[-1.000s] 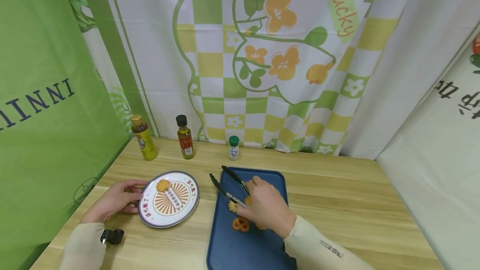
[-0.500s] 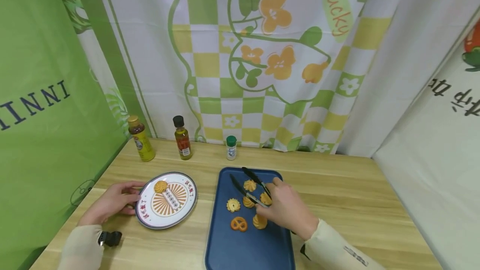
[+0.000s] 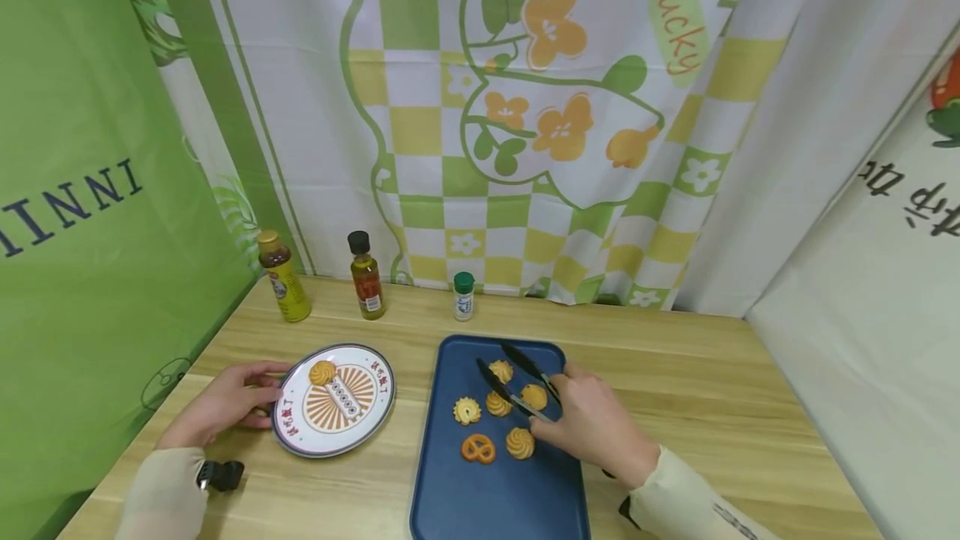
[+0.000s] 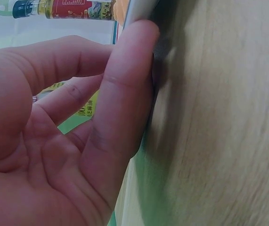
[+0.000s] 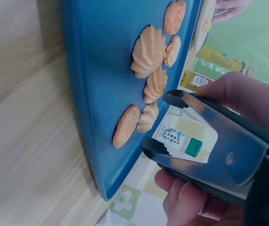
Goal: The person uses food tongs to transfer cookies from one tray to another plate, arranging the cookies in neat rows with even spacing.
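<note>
My right hand (image 3: pixel 588 419) grips black tongs (image 3: pixel 517 382) over the far half of a blue tray (image 3: pixel 450 498). The tongs stand apart with nothing clamped; two swirl cookies (image 3: pixel 501 371) (image 3: pixel 534 396) lie between their arms. More cookies (image 3: pixel 467 410) and a pretzel-shaped one (image 3: pixel 478 447) lie on the tray. In the right wrist view the tongs (image 5: pixel 205 136) hover beside the tray (image 5: pixel 101 94) and its cookies (image 5: pixel 148 52). My left hand (image 3: pixel 225 402) rests on the left rim of a patterned plate (image 3: pixel 371 407) that carries one cookie (image 3: pixel 324 372). The left wrist view shows fingers (image 4: pixel 120 94) against the plate rim (image 4: pixel 139 9).
Two sauce bottles (image 3: pixel 283 276) (image 3: pixel 366 276) and a small green-capped shaker (image 3: pixel 464 296) stand along the back of the wooden table (image 3: pixel 675 390). Cloth backdrops close the left, back and right sides. A black wrist camera (image 3: pixel 221 475) sits on my left sleeve.
My right hand has carried the tongs from the tray's left side to the right and back, uncovering the cookies. The left hand has stayed at the plate.
</note>
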Available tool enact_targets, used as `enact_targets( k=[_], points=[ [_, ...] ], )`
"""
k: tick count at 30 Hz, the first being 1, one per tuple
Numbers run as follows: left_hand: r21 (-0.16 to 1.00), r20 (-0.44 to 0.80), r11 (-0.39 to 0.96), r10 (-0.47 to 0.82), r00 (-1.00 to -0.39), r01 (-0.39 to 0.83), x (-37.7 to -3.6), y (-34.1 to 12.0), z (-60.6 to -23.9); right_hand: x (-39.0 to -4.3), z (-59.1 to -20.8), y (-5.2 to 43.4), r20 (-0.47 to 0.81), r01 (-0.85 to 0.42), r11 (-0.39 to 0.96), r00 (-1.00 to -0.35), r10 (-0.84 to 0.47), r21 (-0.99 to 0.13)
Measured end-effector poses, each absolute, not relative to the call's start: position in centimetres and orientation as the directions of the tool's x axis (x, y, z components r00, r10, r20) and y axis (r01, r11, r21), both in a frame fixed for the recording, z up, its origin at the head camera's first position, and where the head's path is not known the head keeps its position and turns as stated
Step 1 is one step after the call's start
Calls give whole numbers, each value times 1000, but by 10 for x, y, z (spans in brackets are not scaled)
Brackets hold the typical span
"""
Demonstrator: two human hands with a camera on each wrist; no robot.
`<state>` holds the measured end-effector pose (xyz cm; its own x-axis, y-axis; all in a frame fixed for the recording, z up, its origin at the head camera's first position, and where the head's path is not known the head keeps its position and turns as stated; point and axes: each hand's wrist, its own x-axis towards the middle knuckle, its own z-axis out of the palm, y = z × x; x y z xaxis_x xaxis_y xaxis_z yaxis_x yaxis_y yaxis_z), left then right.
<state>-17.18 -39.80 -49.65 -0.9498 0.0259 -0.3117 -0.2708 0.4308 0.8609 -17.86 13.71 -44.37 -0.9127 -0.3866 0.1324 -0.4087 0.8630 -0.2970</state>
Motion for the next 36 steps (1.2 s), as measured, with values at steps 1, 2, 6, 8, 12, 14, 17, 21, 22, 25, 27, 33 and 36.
enact_targets(
  k=[1,2,6,8,12,14,17,21,22,25,27,33,36],
  points=[
    [861,-313,430,27,-949,-271,-172,-398,-496,-178,-444,138,132,-408,864,-913,-387,-294],
    [860,-314,431,26,-949,-273,-172,-398,-496,-178,-444,139,128,-407,866,-913,-386,-290],
    [859,-315,431,24,-949,-274,-173,-399,-497,-178,-445,142,105,-392,875,-920,-378,-283],
    [861,-313,430,27,-949,-272,-174,-400,-497,-179,-444,143,83,-379,877,-925,-372,-294],
    [864,-315,423,33,-948,-272,-174,-401,-499,-180,-439,144,33,-356,876,-930,-365,-326],
    [866,-316,420,35,-948,-272,-174,-401,-500,-180,-436,143,3,-338,876,-933,-359,-344],
    [867,-314,417,35,-949,-272,-174,-401,-499,-180,-432,141,-27,-321,876,-935,-354,-359],
    [863,-323,418,27,-946,-283,-173,-400,-498,-181,-429,138,-43,-326,876,-930,-364,-356],
    [861,-326,420,23,-945,-287,-173,-399,-497,-182,-429,137,-44,-329,876,-929,-367,-353],
    [855,-329,430,13,-944,-291,-172,-399,-498,-182,-427,135,-42,-335,871,-927,-374,-359],
    [853,-327,434,9,-945,-291,-172,-399,-498,-182,-425,134,-44,-334,867,-926,-375,-370],
    [854,-325,432,9,-946,-289,-173,-399,-498,-184,-422,132,-58,-315,865,-929,-365,-391],
    [858,-323,427,15,-946,-286,-173,-399,-498,-184,-422,131,-55,-321,868,-928,-368,-379]
  ],
)
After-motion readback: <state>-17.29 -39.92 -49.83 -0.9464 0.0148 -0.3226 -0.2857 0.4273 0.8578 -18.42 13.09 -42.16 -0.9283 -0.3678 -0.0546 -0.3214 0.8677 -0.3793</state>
